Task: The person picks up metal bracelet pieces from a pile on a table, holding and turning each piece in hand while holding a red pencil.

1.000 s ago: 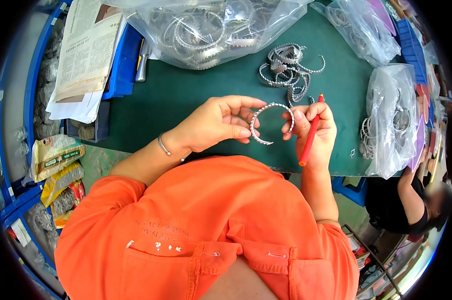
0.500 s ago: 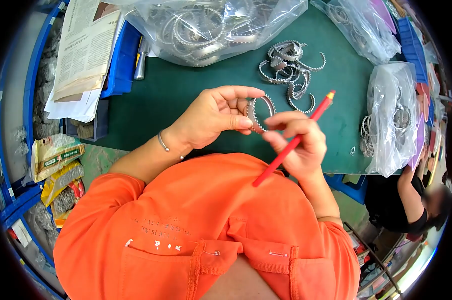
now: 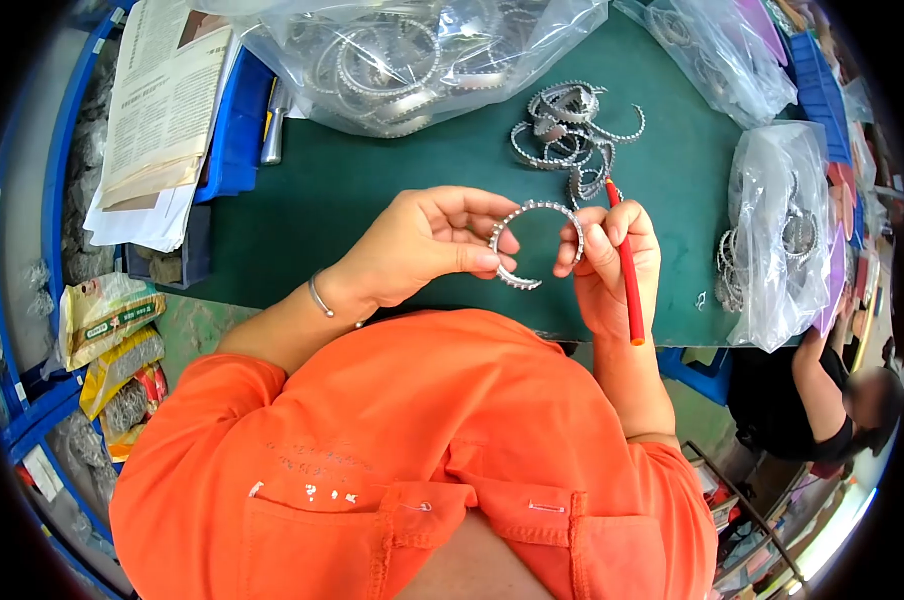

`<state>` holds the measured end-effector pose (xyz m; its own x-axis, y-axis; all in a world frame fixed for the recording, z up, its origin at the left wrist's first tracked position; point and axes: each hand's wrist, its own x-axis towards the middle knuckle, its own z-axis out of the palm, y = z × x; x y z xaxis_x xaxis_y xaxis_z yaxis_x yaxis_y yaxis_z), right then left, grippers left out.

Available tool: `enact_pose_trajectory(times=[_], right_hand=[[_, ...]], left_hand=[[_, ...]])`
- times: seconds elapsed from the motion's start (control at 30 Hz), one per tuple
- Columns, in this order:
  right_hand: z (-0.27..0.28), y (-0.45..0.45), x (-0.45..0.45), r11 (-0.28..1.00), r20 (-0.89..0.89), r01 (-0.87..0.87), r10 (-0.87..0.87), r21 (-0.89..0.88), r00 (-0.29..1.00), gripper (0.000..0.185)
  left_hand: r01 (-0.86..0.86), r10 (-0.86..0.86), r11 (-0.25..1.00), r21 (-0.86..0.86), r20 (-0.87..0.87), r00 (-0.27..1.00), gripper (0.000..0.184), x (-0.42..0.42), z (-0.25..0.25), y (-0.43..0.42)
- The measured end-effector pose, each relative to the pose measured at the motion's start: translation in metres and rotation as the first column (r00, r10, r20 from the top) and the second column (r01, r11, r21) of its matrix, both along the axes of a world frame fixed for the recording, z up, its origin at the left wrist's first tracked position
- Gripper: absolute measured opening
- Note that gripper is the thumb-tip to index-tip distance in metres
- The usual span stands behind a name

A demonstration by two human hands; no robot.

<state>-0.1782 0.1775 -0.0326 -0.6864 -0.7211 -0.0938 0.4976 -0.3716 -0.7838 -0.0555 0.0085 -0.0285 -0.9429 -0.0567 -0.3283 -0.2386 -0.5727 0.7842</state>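
Note:
Between my two hands is a silvery open bangle (image 3: 544,205) with a beaded edge, its gap toward the lower right. My left hand (image 3: 434,238) pinches the bangle's left side between thumb and fingers. The fingertips of my right hand (image 3: 617,262) hold its right side. A slim red pencil-shaped tool (image 3: 631,290) is also in my right hand, lying across the fingers and pointing up and down; its kind is unclear. Just beyond my right hand, a heap of similar bangles (image 3: 572,125) rests on the green tabletop (image 3: 402,165).
A large clear bag of bangles (image 3: 402,70) lies at the back. Two more clear bags (image 3: 782,230) (image 3: 717,65) are at the right. At left are a blue bin (image 3: 237,130), papers (image 3: 162,110) and a metal-handled tool (image 3: 275,130). Another person (image 3: 802,400) is at far right.
The bangle has turned to face me with its gap visible. My right hand has moved up and taken its right side, and the red tool has swung from slanted to nearly upright.

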Motion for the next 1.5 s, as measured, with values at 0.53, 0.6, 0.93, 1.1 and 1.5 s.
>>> enact_pose_trajectory(times=[0.53,0.6,0.93,1.1,1.5], right_hand=[[0.005,0.000,-0.002,0.965,-0.174,0.036,0.010,0.258,0.985,0.017],[0.004,0.001,-0.002,0.967,-0.172,0.029,0.016,0.255,0.985,0.017],[0.001,0.004,-0.003,0.984,-0.208,0.104,-0.072,0.147,0.975,0.016],[0.001,0.005,0.000,0.976,-0.291,0.125,-0.068,0.180,0.954,0.019],[-0.005,0.010,-0.005,0.988,-0.568,0.103,-0.021,0.112,0.823,0.022]], left_hand=[[-0.027,0.019,0.995,-0.092,-0.086,0.996,0.032,0.001,0.000,-0.002],[-0.036,0.032,0.998,-0.056,-0.070,0.997,0.031,0.001,0.001,-0.002],[0.022,-0.023,0.999,-0.033,-0.050,0.998,0.028,0.002,0.003,-0.003],[-0.025,0.024,0.997,-0.070,-0.020,1.000,0.027,0.001,0.004,-0.001],[-0.181,0.136,0.945,-0.273,-0.173,0.975,0.023,0.001,0.004,0.001]])
